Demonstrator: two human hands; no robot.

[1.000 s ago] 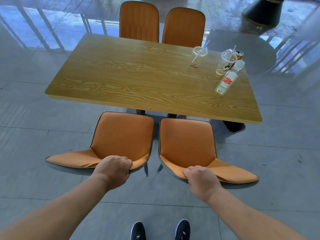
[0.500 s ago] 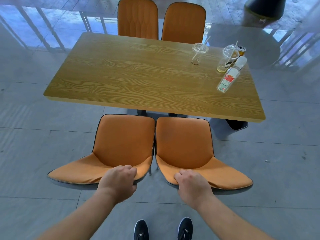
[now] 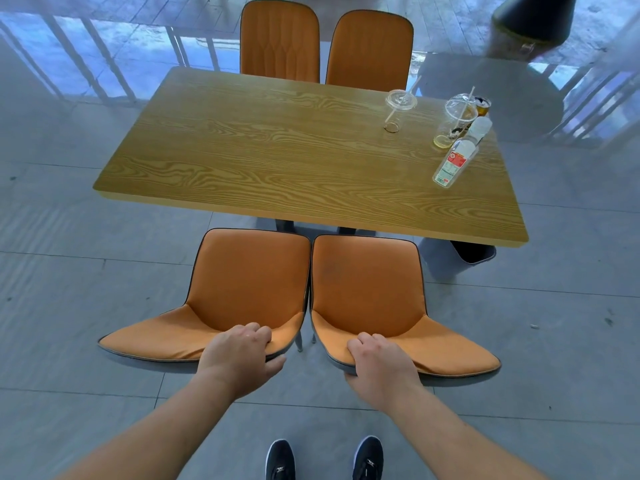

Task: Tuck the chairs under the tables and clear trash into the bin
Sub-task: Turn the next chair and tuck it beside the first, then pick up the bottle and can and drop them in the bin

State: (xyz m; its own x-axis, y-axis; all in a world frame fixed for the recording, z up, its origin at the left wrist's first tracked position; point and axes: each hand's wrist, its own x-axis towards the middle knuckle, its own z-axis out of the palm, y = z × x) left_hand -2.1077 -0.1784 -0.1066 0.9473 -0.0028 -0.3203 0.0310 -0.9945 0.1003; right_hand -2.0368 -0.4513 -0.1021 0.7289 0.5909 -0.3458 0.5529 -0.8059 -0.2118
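Two orange chairs stand side by side at the near edge of the wooden table (image 3: pixel 277 161). My left hand (image 3: pixel 239 351) grips the top of the left chair's (image 3: pixel 242 278) backrest. My right hand (image 3: pixel 377 362) grips the top of the right chair's (image 3: pixel 367 285) backrest. The front of both seats sits just under the table edge. At the table's right end lie the trash items: a clear cup with a straw (image 3: pixel 398 107), a second plastic cup (image 3: pixel 453 123) with some yellow liquid, a can (image 3: pixel 482 103) behind it, and a plastic bottle (image 3: pixel 457 161).
Two more orange chairs (image 3: pixel 325 46) are tucked in at the table's far side. A dark grey bin (image 3: pixel 474 252) stands on the floor under the table's near right corner. Railings line the far side. My shoes (image 3: pixel 325 459) are on grey floor tiles.
Both near chairs have slid together until their sides touch, and have moved a little toward the table. My hands keep hold of the backrests.
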